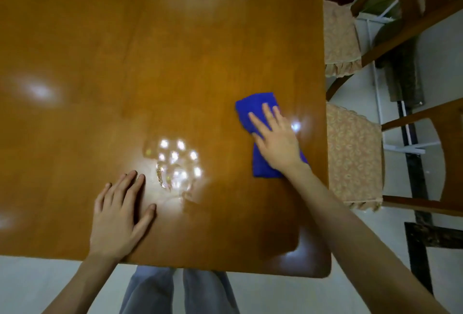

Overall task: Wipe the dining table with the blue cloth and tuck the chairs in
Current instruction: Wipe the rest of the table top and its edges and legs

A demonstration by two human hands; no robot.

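The glossy wooden dining table (125, 63) fills most of the view. A folded blue cloth (253, 108) lies on it near the right edge. My right hand (278, 143) presses flat on the cloth with straight, spread fingers. My left hand (120, 216) rests flat on the bare tabletop near the front edge, fingers straight. Two wooden chairs with patterned seat cushions stand along the table's right side: the nearer chair (355, 158) and the farther chair (340, 40). Both seats show beyond the table edge.
Light reflections glare on the tabletop between my hands. Pale floor tiles with dark strips (421, 213) lie to the right. My legs in jeans (175, 291) show below the table's front edge.
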